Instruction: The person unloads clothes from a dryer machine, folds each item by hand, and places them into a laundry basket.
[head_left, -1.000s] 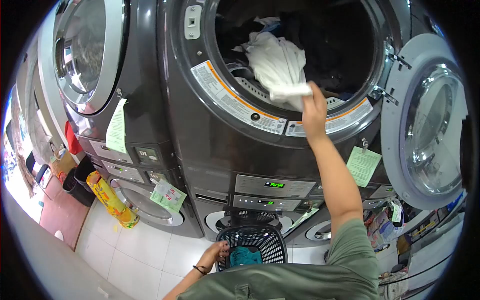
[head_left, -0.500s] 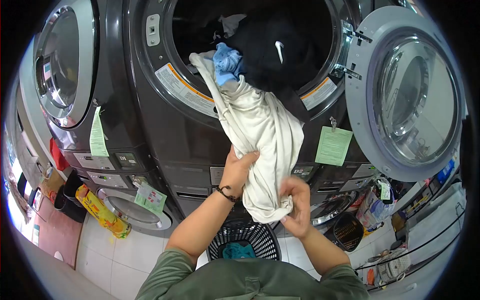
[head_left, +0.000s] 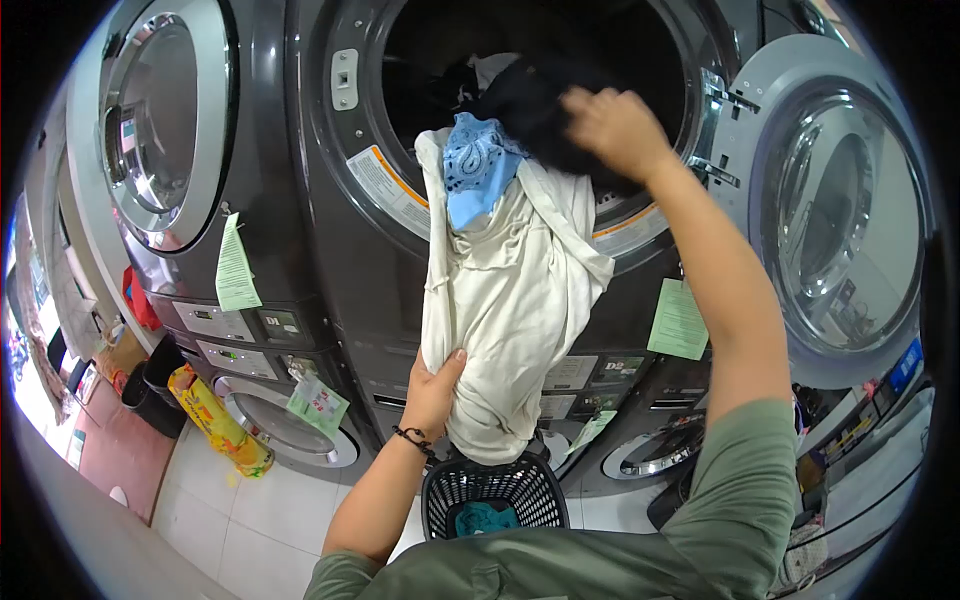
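Note:
My left hand [head_left: 436, 393] is closed on the lower left side of a white garment [head_left: 520, 290], which hangs out over the dryer's opening, its thumb lying on top of the cloth. A light blue paisley cloth [head_left: 474, 160] lies over the upper part of the white garment. At the drum mouth, my right hand [head_left: 618, 132] has its fingers curled onto a black garment [head_left: 545, 108]. Both are somewhat blurred, and part of the black garment is hidden inside the dark drum.
The round glass dryer door [head_left: 835, 210] stands open at right. Below the white garment is a black laundry basket [head_left: 545, 495] with a teal cloth [head_left: 485, 517] in it. Another dryer [head_left: 270, 180] is at left, with a yellow bag [head_left: 215, 420] on the floor.
My right hand has left the white garment's lower end and moved up to the black garment in the drum mouth. My left hand still holds the white garment, now hanging lower.

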